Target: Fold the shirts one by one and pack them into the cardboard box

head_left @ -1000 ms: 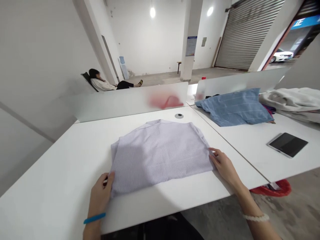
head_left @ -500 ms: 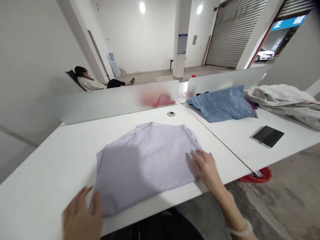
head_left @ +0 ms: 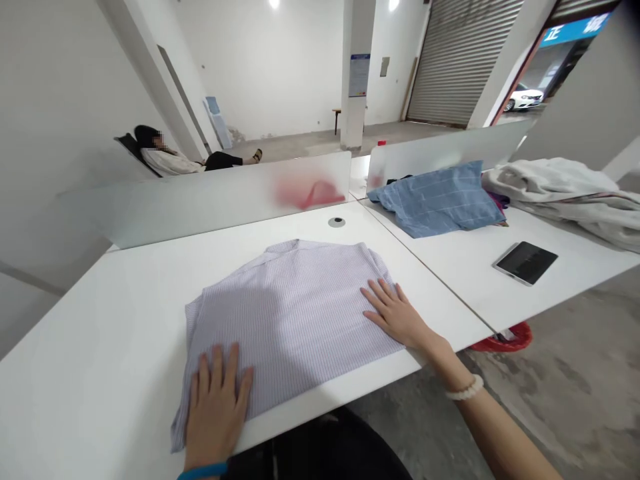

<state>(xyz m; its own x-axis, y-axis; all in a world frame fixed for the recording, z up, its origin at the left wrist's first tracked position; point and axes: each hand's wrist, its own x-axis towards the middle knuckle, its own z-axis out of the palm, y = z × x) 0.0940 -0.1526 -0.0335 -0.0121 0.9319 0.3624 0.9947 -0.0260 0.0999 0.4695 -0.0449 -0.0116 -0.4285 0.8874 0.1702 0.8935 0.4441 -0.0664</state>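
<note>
A folded pale lilac striped shirt (head_left: pixel 295 307) lies flat on the white table (head_left: pixel 125 320) in front of me. My left hand (head_left: pixel 216 403) rests palm down on the shirt's near left corner, fingers stretched out, a blue band at the wrist. My right hand (head_left: pixel 395 315) lies flat on the shirt's right edge with its fingers spread, a white bead bracelet on the wrist. Neither hand grips anything.
A frosted divider (head_left: pixel 225 200) runs along the table's far side. The adjoining table at the right holds a blue checked garment (head_left: pixel 440 199), a heap of white cloth (head_left: pixel 570 193) and a dark tablet (head_left: pixel 525 261). A red basket (head_left: pixel 505 339) sits on the floor. A person (head_left: pixel 170 157) reclines far off.
Both hands have moved from the shirt's side edges onto its top surface and now lie flat on it. The view has shifted slightly to the right.
</note>
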